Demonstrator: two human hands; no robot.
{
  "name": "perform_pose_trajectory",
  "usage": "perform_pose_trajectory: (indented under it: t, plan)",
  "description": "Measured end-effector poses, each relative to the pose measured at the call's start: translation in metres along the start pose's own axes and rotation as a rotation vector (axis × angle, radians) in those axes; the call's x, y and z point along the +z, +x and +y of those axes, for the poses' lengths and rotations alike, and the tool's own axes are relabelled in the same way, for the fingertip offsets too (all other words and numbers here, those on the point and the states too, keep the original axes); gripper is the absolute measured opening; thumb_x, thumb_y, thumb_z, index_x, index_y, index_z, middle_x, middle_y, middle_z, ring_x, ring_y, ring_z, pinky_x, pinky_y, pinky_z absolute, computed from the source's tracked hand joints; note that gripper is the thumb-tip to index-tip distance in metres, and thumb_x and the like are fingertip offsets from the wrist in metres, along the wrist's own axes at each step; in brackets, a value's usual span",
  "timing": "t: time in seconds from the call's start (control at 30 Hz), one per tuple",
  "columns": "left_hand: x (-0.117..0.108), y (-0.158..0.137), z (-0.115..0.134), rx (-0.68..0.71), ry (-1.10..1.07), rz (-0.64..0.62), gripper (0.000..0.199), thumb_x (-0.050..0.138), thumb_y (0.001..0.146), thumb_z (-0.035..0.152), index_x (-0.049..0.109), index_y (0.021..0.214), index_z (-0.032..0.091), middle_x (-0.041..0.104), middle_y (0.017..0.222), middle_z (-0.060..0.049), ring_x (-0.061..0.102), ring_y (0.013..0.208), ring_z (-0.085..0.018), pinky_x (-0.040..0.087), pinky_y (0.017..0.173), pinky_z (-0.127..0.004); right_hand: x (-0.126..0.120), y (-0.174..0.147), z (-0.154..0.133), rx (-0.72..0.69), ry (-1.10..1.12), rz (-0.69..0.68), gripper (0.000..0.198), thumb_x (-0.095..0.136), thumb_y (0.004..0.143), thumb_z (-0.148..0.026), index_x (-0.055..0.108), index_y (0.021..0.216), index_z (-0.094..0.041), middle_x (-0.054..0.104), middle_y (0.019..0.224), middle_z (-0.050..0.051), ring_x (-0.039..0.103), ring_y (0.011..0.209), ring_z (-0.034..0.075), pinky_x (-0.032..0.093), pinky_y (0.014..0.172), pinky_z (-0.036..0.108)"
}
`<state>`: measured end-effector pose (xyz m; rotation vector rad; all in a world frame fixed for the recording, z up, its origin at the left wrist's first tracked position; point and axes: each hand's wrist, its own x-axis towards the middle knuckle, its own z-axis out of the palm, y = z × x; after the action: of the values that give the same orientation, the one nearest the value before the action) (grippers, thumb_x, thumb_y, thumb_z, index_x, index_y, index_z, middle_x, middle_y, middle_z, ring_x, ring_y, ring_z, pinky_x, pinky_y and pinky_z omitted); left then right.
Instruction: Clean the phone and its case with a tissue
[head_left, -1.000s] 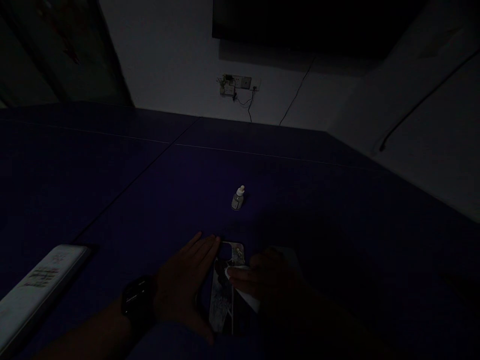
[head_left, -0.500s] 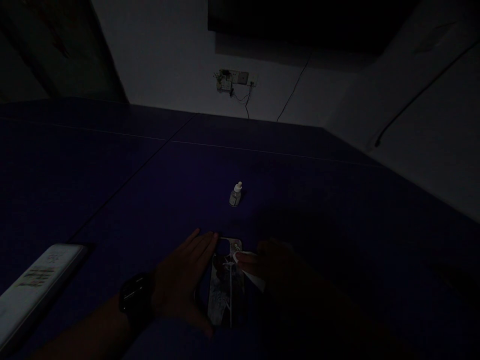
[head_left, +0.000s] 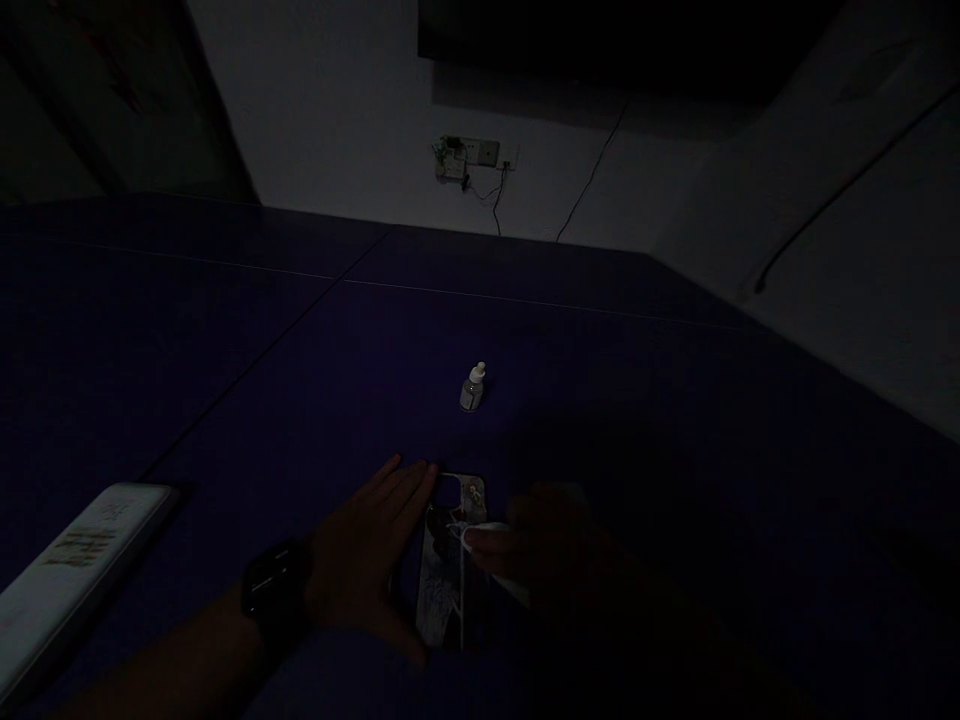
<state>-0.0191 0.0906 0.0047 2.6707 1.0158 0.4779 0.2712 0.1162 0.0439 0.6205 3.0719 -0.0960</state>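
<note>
A phone case (head_left: 441,580) with a dark picture printed on its back and a camera cutout at the top lies on the dark blue surface. Along its left side rests my left hand (head_left: 367,560), fingers stretched out and thumb spread, its fingertips touching the upper left corner. My right hand (head_left: 536,535) is closed on a folded white wipe (head_left: 487,527), pressed to the upper right part of the case. Deep shadow hides most of the right hand and arm. Beyond the case stands a small dropper bottle (head_left: 472,395) with a white cap.
A long white box (head_left: 82,555) with printed markings lies at the left. Behind the surface is a wall with sockets (head_left: 470,153), cables (head_left: 592,180) and a dark screen (head_left: 615,45). A dark smartwatch (head_left: 271,580) is on my left wrist. The light is very dim.
My right hand has moved the wipe a little down the case, away from the camera cutout end. My left hand stays in place.
</note>
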Motion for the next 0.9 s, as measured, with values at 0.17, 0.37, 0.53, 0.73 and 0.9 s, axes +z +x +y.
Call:
perform_pose_trajectory:
  t: [0.17, 0.37, 0.53, 0.73, 0.9]
  plan:
    - [-0.001, 0.000, 0.002, -0.016, -0.003, 0.003, 0.150, 0.061, 0.059, 0.097, -0.013, 0.161, 0.015, 0.026, 0.163, -0.028, 0.036, 0.146, -0.048, 0.021, 0.123, -0.066, 0.001, 0.000, 0.000, 0.075, -0.023, -0.002, 0.043, 0.053, 0.094, -0.017, 0.062, 0.135, -0.024, 0.067, 0.136, 0.005, 0.054, 0.094, 0.023, 0.037, 0.079, 0.039]
    - [-0.001, 0.000, 0.001, -0.007, 0.009, -0.003, 0.153, 0.059, 0.057, 0.099, -0.019, 0.160, 0.016, 0.027, 0.162, -0.030, 0.036, 0.145, -0.049, 0.022, 0.121, -0.069, 0.009, 0.000, 0.000, -0.002, 0.047, 0.012, 0.043, 0.055, 0.093, -0.021, 0.063, 0.134, -0.028, 0.068, 0.135, 0.002, 0.053, 0.094, 0.022, 0.037, 0.081, 0.039]
    - [0.000, 0.000, 0.001, -0.022, 0.031, -0.026, 0.153, 0.059, 0.058, 0.099, -0.021, 0.159, 0.016, 0.028, 0.161, -0.030, 0.035, 0.146, -0.048, 0.023, 0.121, -0.069, 0.006, 0.002, 0.003, 0.085, 0.008, 0.006, 0.045, 0.055, 0.093, -0.017, 0.060, 0.137, -0.026, 0.064, 0.141, 0.003, 0.054, 0.094, 0.022, 0.036, 0.079, 0.040]
    - [-0.002, 0.001, 0.001, -0.020, 0.030, -0.037, 0.154, 0.060, 0.057, 0.098, -0.021, 0.159, 0.016, 0.027, 0.161, -0.031, 0.034, 0.146, -0.049, 0.023, 0.120, -0.069, 0.011, 0.000, 0.003, 0.045, 0.039, 0.027, 0.042, 0.053, 0.095, -0.020, 0.062, 0.136, -0.027, 0.065, 0.139, 0.001, 0.054, 0.094, 0.023, 0.036, 0.081, 0.040]
    - [0.000, 0.001, 0.000, -0.017, 0.029, -0.022, 0.155, 0.062, 0.057, 0.097, -0.021, 0.159, 0.015, 0.029, 0.160, -0.032, 0.036, 0.145, -0.049, 0.023, 0.119, -0.070, 0.007, 0.003, 0.002, 0.099, 0.030, 0.004, 0.045, 0.053, 0.092, -0.016, 0.062, 0.135, -0.025, 0.066, 0.137, 0.006, 0.054, 0.095, 0.024, 0.038, 0.082, 0.040]
